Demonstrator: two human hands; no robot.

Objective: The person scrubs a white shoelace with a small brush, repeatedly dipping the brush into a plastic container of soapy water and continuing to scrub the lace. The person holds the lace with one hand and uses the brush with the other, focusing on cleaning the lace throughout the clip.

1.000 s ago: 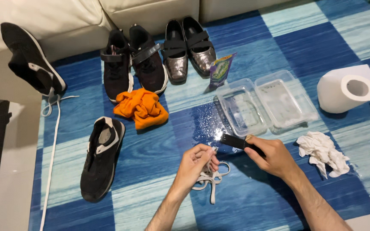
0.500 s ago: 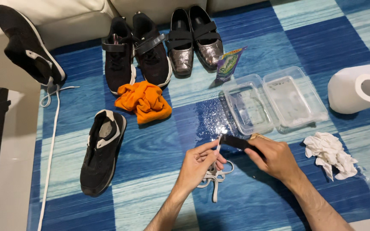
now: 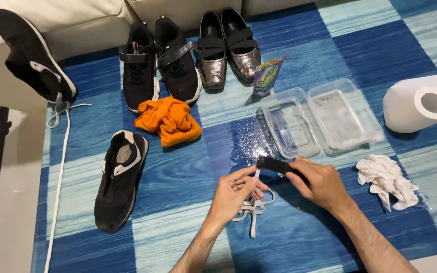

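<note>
Centrally, left hand fingers pinch a white shoelace. Right hand grips a black brush, prob. wet, w/ clear tubs just beyond.

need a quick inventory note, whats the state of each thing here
left hand: pinching a white shoelace
right hand: gripping a black brush
two clear plastic containers: open, side by side
paper roll: lying on its side
white tissue: crumpled
orange cloth: bunched up
black sneaker: lace removed, upright
mat: wet patch near containers
</note>
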